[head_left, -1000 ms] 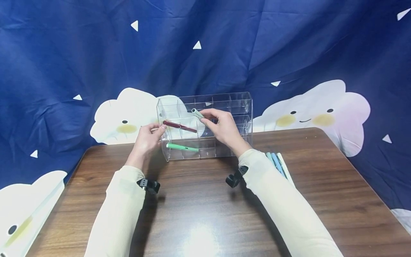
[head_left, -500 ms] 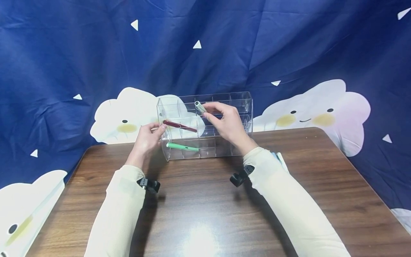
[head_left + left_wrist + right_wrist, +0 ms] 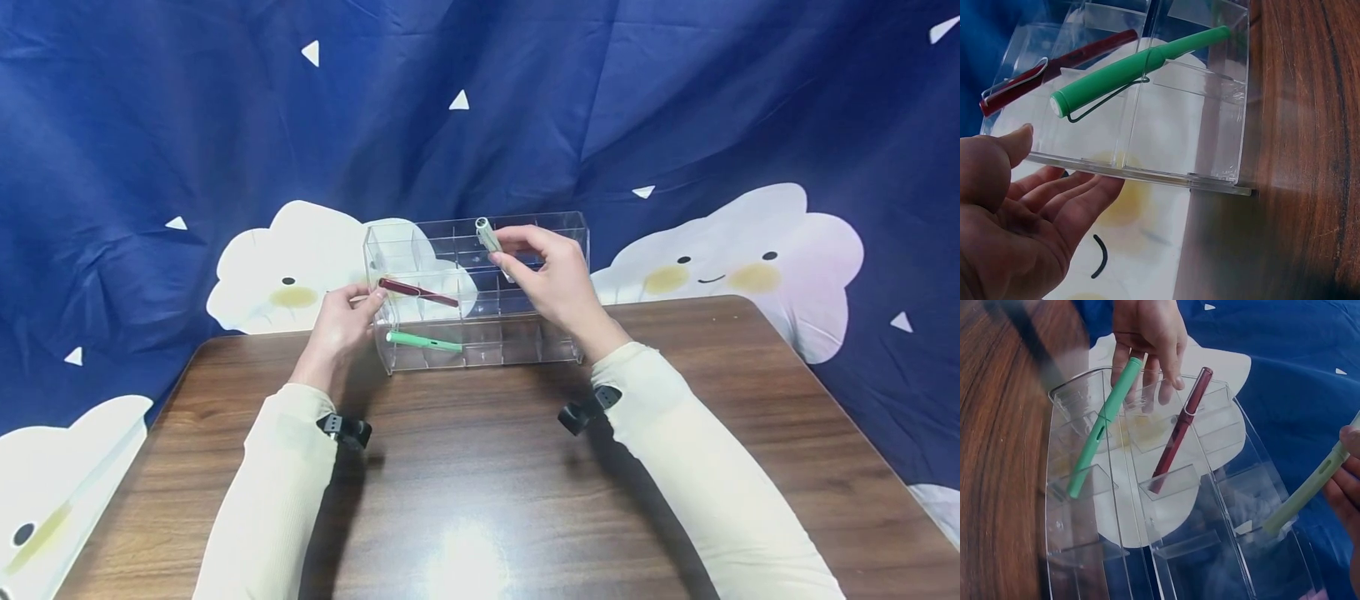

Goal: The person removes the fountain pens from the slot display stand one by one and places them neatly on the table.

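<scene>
My right fingers [image 3: 523,237], pinching the slim pale-green pen [image 3: 488,236], just moved toward 1 o'clock up the clear plastic compartment rack [image 3: 521,343], likely lining up its top row; left fingers [image 3: 1088,203] grip its 9-o'clock edge.

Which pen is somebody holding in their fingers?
The pale green pen, pinched in the right hand. The dark red pen and the bright green pen rest in the clear rack instead.

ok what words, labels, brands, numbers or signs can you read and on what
No readable words, labels, brands or numbers in any view.
Green pen, dark red pen and pale green pen: any fine markings are too small to read.
Clear organizer: no legible text.
Blue backdrop: cloud faces and white triangles, pictures only.
</scene>
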